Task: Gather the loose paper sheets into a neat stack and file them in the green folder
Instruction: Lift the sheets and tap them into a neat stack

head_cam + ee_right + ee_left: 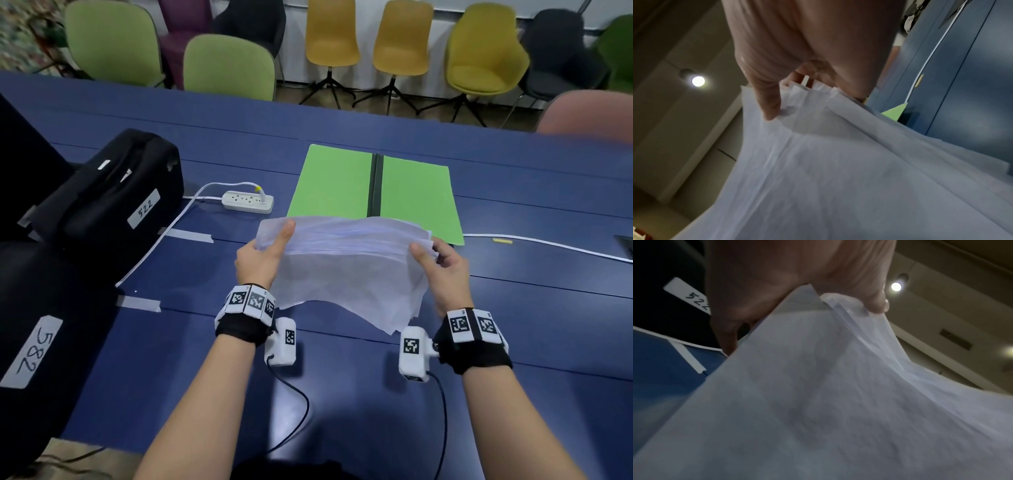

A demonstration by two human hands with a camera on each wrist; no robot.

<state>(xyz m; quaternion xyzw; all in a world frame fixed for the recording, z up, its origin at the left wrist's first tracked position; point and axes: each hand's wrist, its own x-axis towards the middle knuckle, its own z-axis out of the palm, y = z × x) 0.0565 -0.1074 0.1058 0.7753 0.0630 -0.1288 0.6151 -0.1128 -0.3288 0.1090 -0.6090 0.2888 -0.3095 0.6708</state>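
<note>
A bundle of white paper sheets (346, 263) hangs in the air above the blue table, its edges uneven. My left hand (265, 251) grips its left upper corner, thumb on top. My right hand (440, 265) grips the right upper corner the same way. Behind the sheets the green folder (334, 181) lies open and flat on the table, dark spine in the middle. In the left wrist view the sheets (838, 402) fill the frame under my left hand (789, 293). In the right wrist view my right hand (797, 65) pinches the fanned sheet edges (818, 146), with a corner of the folder (894, 112) beyond.
A white power strip (248, 202) with its cable lies left of the folder. Two black cases (109, 192) with number labels sit at the left. A white cable (548, 244) runs off to the right. Chairs (229, 66) line the table's far side.
</note>
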